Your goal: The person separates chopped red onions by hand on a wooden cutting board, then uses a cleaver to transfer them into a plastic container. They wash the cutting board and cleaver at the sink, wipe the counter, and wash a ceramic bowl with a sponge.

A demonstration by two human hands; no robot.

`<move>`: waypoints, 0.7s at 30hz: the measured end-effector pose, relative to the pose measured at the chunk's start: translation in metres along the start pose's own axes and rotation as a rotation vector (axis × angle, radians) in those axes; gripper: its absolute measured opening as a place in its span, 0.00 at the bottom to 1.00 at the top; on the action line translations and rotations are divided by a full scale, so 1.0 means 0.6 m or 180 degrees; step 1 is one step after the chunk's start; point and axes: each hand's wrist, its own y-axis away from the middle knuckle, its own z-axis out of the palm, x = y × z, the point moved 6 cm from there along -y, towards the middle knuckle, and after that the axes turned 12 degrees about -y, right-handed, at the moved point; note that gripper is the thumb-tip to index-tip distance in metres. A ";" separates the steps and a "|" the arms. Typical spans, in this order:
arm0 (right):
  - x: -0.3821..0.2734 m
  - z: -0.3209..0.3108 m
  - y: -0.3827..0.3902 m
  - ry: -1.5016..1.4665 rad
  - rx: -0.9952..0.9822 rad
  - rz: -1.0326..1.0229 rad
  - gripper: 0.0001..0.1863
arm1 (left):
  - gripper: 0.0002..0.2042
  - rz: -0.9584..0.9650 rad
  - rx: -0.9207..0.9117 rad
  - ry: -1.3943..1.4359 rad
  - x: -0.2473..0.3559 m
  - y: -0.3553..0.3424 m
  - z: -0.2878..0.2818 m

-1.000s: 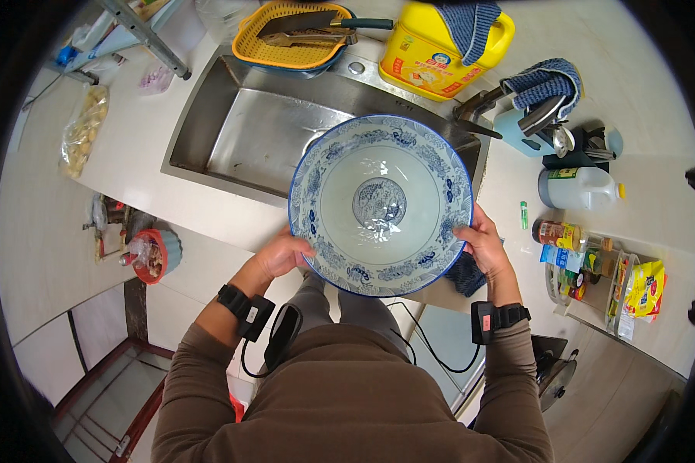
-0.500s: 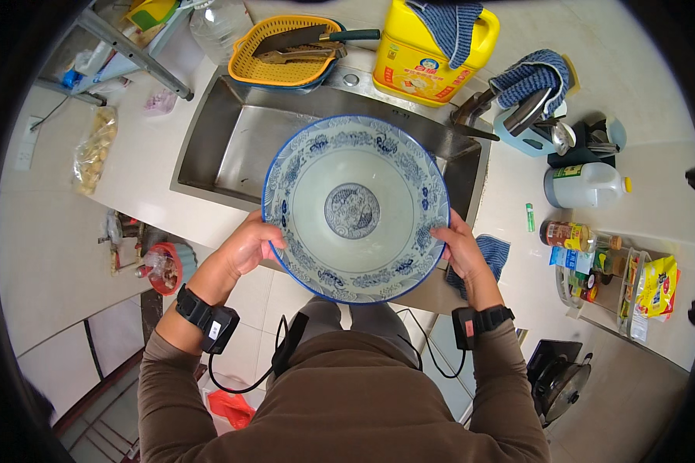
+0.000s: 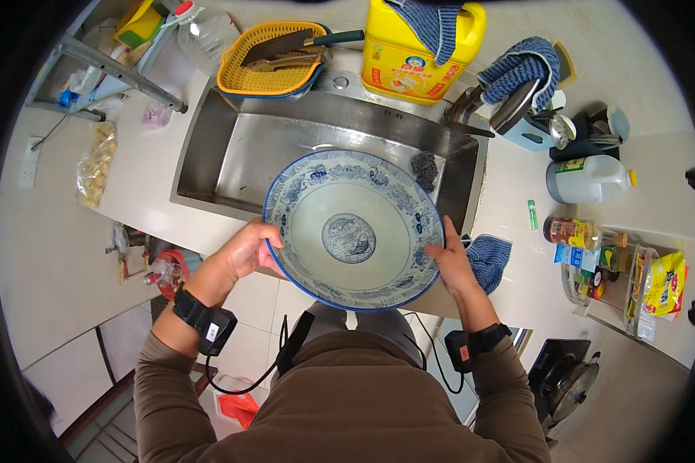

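A large white bowl [image 3: 309, 239] with blue patterns and a blue rim is held in front of me, its inside facing up with nothing in it. My left hand [image 3: 249, 248] grips its left edge, the thumb hooked over the rim. On the opposite edge my right hand [image 3: 453, 262] is closed too, its thumb lying inside the rim. The fingers beneath the bowl are hidden. Behind the bowl lies the steel sink [image 3: 247, 147], whose near edge the bowl partly covers. A dark scrubber [image 3: 424, 169] rests in the sink at the right.
Behind the sink stand a yellow basket [image 3: 232, 73] with a cleaver on it and a big yellow jug [image 3: 409, 65]. The faucet [image 3: 465, 106] is at the back right. A blue cloth [image 3: 488, 262] hangs at the counter edge by my right hand; a white jug [image 3: 591, 182] stands farther right.
The bowl has come slightly nearer to me and tilted, uncovering more of the sink and the dark scrubber. Both hands still hold it. The whole view has shifted a little.
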 end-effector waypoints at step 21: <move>0.059 0.047 -0.038 -0.1066 -0.0937 0.1547 0.33 | 0.24 -0.1193 0.0156 -0.1564 0.164 0.029 0.048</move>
